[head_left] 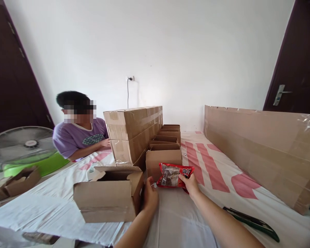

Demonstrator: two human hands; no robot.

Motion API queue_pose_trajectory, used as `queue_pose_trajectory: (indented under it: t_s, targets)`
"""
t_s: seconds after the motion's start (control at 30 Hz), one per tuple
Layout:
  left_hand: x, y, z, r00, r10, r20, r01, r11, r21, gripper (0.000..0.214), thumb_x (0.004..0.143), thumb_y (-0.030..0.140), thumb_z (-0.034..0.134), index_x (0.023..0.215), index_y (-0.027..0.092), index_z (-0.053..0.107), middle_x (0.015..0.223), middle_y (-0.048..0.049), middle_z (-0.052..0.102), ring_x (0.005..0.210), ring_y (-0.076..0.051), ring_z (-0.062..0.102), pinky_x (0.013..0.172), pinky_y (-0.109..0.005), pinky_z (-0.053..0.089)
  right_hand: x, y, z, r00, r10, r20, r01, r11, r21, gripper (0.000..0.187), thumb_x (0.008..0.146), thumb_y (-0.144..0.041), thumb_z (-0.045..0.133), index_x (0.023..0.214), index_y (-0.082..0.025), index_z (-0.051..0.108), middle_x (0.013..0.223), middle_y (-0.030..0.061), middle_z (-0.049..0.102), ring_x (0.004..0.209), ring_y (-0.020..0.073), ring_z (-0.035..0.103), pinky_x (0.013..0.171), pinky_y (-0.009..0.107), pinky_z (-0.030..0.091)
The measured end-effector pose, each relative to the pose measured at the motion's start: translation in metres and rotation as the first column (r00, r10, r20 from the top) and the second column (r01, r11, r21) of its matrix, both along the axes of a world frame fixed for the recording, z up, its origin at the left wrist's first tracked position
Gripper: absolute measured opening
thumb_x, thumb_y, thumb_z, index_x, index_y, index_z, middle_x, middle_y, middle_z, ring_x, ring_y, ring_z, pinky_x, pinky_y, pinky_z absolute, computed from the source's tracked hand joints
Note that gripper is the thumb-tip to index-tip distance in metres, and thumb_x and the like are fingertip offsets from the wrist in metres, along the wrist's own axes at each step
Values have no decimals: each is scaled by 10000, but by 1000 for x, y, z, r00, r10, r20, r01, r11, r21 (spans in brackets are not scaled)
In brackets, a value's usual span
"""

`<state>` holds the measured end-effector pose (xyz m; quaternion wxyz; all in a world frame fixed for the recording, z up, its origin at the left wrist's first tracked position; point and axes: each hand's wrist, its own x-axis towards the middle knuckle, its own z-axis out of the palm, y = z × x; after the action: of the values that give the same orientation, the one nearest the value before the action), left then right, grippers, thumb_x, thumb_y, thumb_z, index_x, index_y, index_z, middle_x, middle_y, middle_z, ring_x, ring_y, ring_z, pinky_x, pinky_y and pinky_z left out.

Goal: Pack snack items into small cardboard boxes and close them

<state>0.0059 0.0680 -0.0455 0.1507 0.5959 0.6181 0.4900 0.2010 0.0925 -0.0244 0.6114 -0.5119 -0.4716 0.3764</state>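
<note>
My right hand grips the right end of a red plastic food packet, which has a clear window showing brownish contents and a barcode. The packet is held over the table, in front of an open cardboard box. My left hand is beside the packet's left end, its fingers partly spread and holding nothing visible. Just left of that hand stands another open cardboard box with its flaps up; whether the hand touches it is unclear. What this box contains is hidden.
Taped cartons are stacked behind, with more open boxes lined up beside them. A long cardboard panel borders the right. A green-handled tool lies by my right forearm. Across the table sits a person, near a fan.
</note>
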Motion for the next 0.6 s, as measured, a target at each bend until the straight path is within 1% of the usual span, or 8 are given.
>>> queue_pose_trajectory:
  t_s: [0.1,0.17,0.23,0.33,0.4,0.5,0.53,0.6]
  targets:
    - [19,-27,2,999,4,-40,0,996,89,660,797,22,400,1432,158,282,1538,-194,305,1475,-277,249,1185,-493,277,-15,4,0,984,-66,165,64,998,16,506,585,-389,769,991,-178,554,1044,118,706,1018,301,657,916,407,509]
    - [34,-50,10,993,-44,-111,63,983,173,667,796,51,445,1436,151,289,1585,-180,213,1500,-288,161,1204,-508,225,-29,4,1,956,-112,273,112,994,15,536,578,-351,779,1027,-172,548,1159,160,657,1149,328,584,998,420,451]
    - [44,-71,27,959,-105,-261,184,936,299,643,804,63,449,1425,156,313,1575,-186,225,1492,-313,174,1178,-557,252,-41,4,3,915,-156,371,171,985,-6,549,591,-358,780,1044,-157,543,1239,219,595,1247,375,497,1054,453,388]
    - [38,-96,68,906,-85,-414,273,866,419,541,831,79,458,1354,203,395,1531,-163,315,1478,-324,201,1146,-581,287,-56,4,6,857,-170,487,228,972,-62,531,638,-430,763,1027,-141,546,1233,273,567,1248,425,483,1035,480,388]
    - [15,-105,101,896,5,-445,242,834,496,478,854,113,482,1318,209,419,1507,-164,350,1469,-329,216,1137,-573,298,-61,5,6,831,-144,537,231,968,-99,531,681,-481,731,1031,-127,546,1208,288,576,1196,430,531,959,479,443]
    - [-50,-106,146,862,212,-460,93,826,555,388,889,230,525,1274,229,476,1459,-145,424,1443,-343,267,1139,-584,274,-64,4,4,811,-100,577,215,967,-134,550,733,-516,685,1066,-101,541,1171,296,603,1130,420,589,851,461,491]
    - [-77,-103,157,841,266,-471,31,845,534,376,900,290,523,1271,237,494,1446,-135,450,1431,-348,293,1141,-594,259,-64,3,3,807,-90,584,206,969,-135,552,740,-515,680,1073,-97,542,1159,292,614,1121,413,601,838,449,496]
    - [-136,-94,172,786,294,-544,-54,909,414,459,881,446,528,1295,247,518,1465,-122,457,1437,-382,272,1135,-618,242,-63,2,1,803,-76,591,184,975,-125,550,745,-510,679,1076,-91,547,1147,288,626,1113,404,616,835,432,497]
